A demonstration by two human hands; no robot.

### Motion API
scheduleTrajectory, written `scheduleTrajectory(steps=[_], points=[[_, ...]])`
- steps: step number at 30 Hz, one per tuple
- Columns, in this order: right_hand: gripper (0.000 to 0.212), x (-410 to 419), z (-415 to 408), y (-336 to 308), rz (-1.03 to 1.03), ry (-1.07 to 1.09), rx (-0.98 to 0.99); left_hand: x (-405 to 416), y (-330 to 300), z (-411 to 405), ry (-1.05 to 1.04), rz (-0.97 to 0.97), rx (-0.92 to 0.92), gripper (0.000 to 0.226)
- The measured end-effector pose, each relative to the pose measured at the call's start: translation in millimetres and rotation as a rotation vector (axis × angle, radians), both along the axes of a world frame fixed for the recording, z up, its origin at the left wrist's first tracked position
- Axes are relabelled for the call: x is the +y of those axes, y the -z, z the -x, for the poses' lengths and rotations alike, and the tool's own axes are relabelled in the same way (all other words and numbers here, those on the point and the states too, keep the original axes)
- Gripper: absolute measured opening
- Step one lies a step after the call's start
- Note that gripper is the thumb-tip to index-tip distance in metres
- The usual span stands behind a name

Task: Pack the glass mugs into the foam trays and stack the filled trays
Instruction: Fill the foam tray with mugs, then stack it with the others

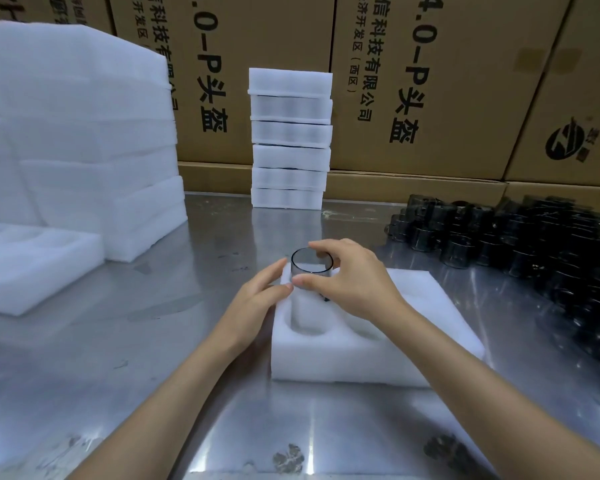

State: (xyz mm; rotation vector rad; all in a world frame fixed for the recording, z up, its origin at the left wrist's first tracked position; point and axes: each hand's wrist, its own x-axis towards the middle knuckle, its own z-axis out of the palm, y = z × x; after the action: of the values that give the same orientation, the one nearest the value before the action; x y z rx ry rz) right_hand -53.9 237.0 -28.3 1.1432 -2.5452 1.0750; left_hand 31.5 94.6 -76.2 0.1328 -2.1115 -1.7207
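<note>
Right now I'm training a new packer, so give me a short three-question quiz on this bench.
1. True or false: the right hand grips the mug by its rim.
2. Which hand rests on the tray? A) left B) right C) neither
3. Fill in: the loose mugs lie on the ____ side of the table.

Key:
1. True; thumb and fingers pinch the rim while the mug stands upright in a tray pocket.
2. A; the left hand lies with straight fingers on the tray's left edge.
3. Right; the stack of filled trays stands at the back, before the boxes.
</note>
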Motion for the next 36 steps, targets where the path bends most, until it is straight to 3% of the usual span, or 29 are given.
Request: scheduleTrajectory(steps=[4,8,12,17,21,27,30,32,36], points=[[0.066,0,0,2,-0.040,0.015,0.054,2,-3,-3,0.035,0.026,0.005,0.058],[0.069,3,-3,0,-0.045,0.002,0.049,4,-2,-5,-0.049,0.076,0.045,0.043],[0.050,17,-1,-5,-0.041,-0.035,0.072,7,-8,-15,-0.122,0.345,0.158,0.048],[0.055,29,-5,1,-0.284,-0.153,0.145,6,-13,-23,-0.186,0.608,0.306,0.055],[0.056,28,-7,3,-0.378,-0.168,0.155,8,-12,-24,-0.219,0.732,0.181,0.060],[0.053,27,-7,3,-0.550,-0.177,0.105,6,-11,-19,-0.219,0.757,0.021,0.055],[0.053,28,-8,4,-0.540,-0.180,0.084,7,-9,-21,-0.215,0.749,0.047,0.067],[0.051,27,-8,5,-0.489,-0.172,0.092,9,-7,-21,-0.202,0.656,0.112,0.057],[0.040,39,8,0,-0.040,-0.009,0.112,9,-4,-19,-0.238,0.475,0.144,0.042]])
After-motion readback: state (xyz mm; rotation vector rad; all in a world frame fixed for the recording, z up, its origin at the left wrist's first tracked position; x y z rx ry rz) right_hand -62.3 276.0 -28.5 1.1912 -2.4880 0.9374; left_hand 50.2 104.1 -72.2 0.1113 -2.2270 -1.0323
